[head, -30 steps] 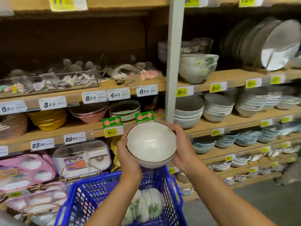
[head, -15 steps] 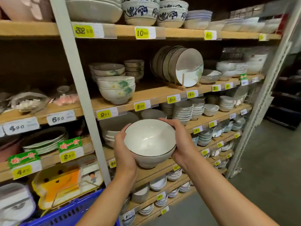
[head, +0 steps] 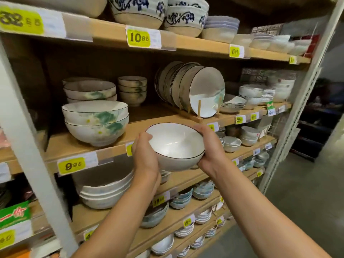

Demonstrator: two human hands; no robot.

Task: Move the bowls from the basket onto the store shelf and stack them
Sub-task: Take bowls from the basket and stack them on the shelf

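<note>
I hold a white bowl (head: 176, 144) with a thin dark rim between both hands, just in front of the wooden shelf's edge (head: 111, 152). My left hand (head: 145, 157) grips its left side and my right hand (head: 208, 151) its right side. On that shelf to the left stands a stack of two matching bowls with green leaf print (head: 95, 122). The basket is out of view.
Behind the stack sit more bowls (head: 90, 90) and small cups (head: 132, 89). Plates stand upright in a wooden rack (head: 193, 90) to the right. A white upright post (head: 28, 146) is at the left. Shelves above and below hold more crockery. Grey floor lies at right.
My view swung up and right from the blue basket, which has left the frame. Both hands carried the bowl up to the shelf with the green-print bowls.
</note>
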